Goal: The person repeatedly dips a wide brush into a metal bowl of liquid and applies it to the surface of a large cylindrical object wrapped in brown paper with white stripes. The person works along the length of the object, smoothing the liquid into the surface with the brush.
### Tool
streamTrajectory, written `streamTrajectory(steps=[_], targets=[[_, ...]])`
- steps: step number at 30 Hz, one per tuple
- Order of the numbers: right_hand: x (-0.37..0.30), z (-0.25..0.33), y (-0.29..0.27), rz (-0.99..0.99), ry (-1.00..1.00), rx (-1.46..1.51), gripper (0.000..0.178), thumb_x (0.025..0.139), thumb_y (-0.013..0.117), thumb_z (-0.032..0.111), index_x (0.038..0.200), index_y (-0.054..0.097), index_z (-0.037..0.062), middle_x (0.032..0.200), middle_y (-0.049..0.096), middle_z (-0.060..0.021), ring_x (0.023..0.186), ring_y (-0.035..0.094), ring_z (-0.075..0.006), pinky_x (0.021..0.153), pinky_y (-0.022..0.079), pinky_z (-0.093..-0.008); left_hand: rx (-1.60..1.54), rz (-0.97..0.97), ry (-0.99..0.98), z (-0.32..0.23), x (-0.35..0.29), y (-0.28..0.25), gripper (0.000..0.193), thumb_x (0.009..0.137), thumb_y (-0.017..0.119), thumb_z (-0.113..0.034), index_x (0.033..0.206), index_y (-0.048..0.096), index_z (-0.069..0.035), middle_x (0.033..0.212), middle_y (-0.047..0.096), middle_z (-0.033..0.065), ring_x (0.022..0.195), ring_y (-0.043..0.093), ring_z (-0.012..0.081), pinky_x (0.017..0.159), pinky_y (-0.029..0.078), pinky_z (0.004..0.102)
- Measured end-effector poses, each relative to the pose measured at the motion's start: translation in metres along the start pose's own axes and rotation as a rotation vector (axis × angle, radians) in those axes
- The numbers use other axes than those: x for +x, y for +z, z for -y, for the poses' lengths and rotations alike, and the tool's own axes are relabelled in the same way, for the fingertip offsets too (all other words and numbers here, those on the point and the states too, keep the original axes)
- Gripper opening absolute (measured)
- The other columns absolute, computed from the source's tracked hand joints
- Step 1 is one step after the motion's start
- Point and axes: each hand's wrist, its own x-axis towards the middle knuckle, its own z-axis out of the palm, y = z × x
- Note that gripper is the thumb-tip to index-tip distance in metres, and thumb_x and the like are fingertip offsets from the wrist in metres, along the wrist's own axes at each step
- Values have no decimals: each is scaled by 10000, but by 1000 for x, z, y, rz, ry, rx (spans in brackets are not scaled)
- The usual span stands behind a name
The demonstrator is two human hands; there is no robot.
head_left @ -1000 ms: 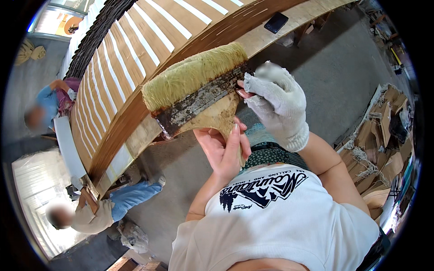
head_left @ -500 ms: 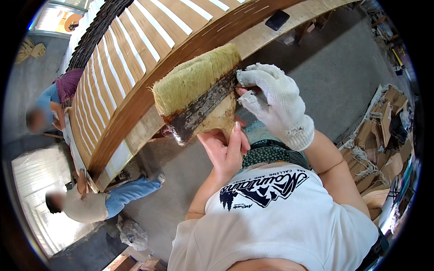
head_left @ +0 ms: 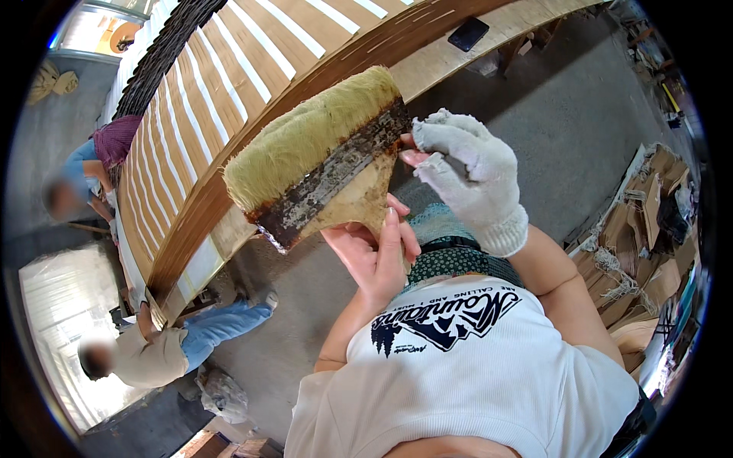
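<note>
A wide, flat brush [head_left: 336, 175] with pale yellow-green bristles and a dark, stained, scuffed band is raised in front of me. My left hand [head_left: 374, 252] is bare and closed round its pale wooden handle, thumb on top. My right hand [head_left: 473, 172] wears a white knitted glove with frayed finger ends. Its bare fingertips come together in a pinch beside the right end of the brush's band; what they hold, if anything, does not show. Beyond the brush lies a large curved wooden form [head_left: 214, 114], covered in brown sheet with white strips across it.
A black phone [head_left: 468, 34] rests on the form's pale ledge. Two people, one in a blue and maroon top [head_left: 95, 164] and one in a beige shirt [head_left: 153, 355], are at the form's left end. Cardboard scraps and string [head_left: 634, 237] are heaped at right. A plastic bag [head_left: 224, 395] lies lower left.
The brush has shifted left and its left end has swung outward. My right hand has drawn slightly right, away from the band. Both people at left have moved a little.
</note>
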Motion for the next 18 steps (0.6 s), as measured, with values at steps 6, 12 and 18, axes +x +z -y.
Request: streamTrajectory(steps=[6, 12, 18], targets=[[1, 13, 3, 8, 1, -108, 298, 769, 793, 125, 1043, 729, 27, 952, 709, -135, 843, 695, -277, 765, 558, -340, 267, 87, 10, 3, -4, -12, 394, 967, 486, 67, 1295, 292, -30, 966, 601, 191, 448, 526, 137, 400, 412, 250], [8, 21, 7, 140, 471, 300, 321, 823, 789, 157, 1083, 707, -14, 955, 712, -124, 808, 686, -133, 743, 559, -273, 376, 115, 55, 10, -10, -23, 394, 975, 490, 48, 1297, 275, -26, 987, 609, 187, 531, 561, 127, 428, 440, 250], [9, 19, 9, 181, 399, 281, 337, 821, 777, 134, 1107, 686, -18, 943, 705, -127, 830, 691, -143, 764, 559, -276, 297, 32, 87, 6, -10, -12, 527, 966, 495, 54, 1362, 173, -78, 1034, 601, 184, 592, 582, 134, 463, 473, 247]])
